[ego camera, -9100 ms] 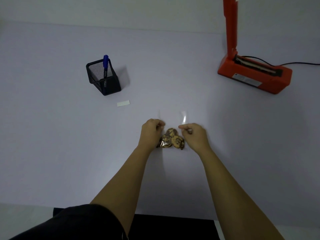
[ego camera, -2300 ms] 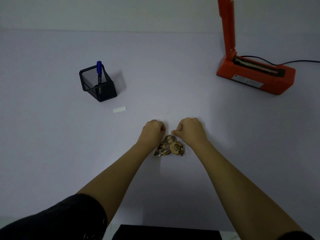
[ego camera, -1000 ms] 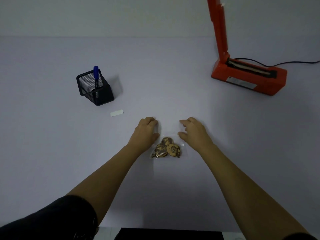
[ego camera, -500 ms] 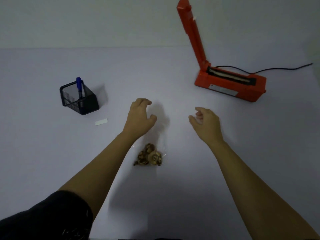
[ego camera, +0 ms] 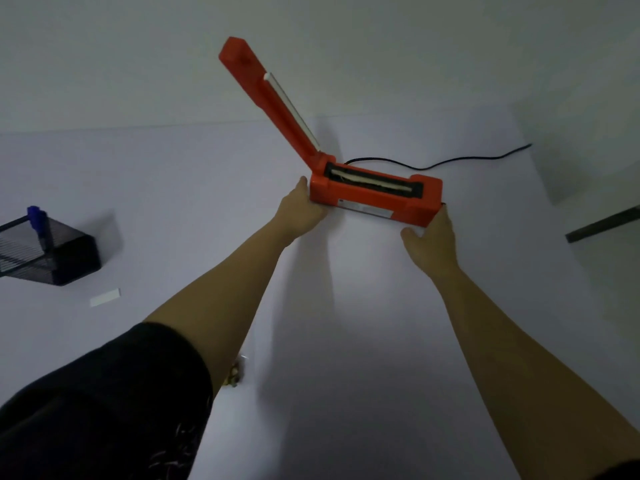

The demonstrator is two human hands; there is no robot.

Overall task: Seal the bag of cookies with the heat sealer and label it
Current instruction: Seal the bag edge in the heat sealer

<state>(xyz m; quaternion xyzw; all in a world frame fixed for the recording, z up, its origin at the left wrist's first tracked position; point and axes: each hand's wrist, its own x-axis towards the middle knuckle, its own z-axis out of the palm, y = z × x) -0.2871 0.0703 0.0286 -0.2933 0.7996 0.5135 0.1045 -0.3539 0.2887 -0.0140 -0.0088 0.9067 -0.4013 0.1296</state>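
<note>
Both my hands have left the bag of cookies [ego camera: 236, 373], barely visible beside my left arm; left hand [ego camera: 300, 211] and right hand [ego camera: 431, 240] now seemingly clasp the open heat sealer [ego camera: 375, 195] ends to reposition it

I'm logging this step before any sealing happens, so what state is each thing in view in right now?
heat sealer: on the table, arm raised open, sealing strip bare, cord attached.
left hand: gripping the sealer's hinge end.
right hand: against the sealer's other end.
bag of cookies: on the table, mostly hidden by the left arm, unheld.
label: flat on the table, untouched.
marker: upright in the mesh holder.
</note>
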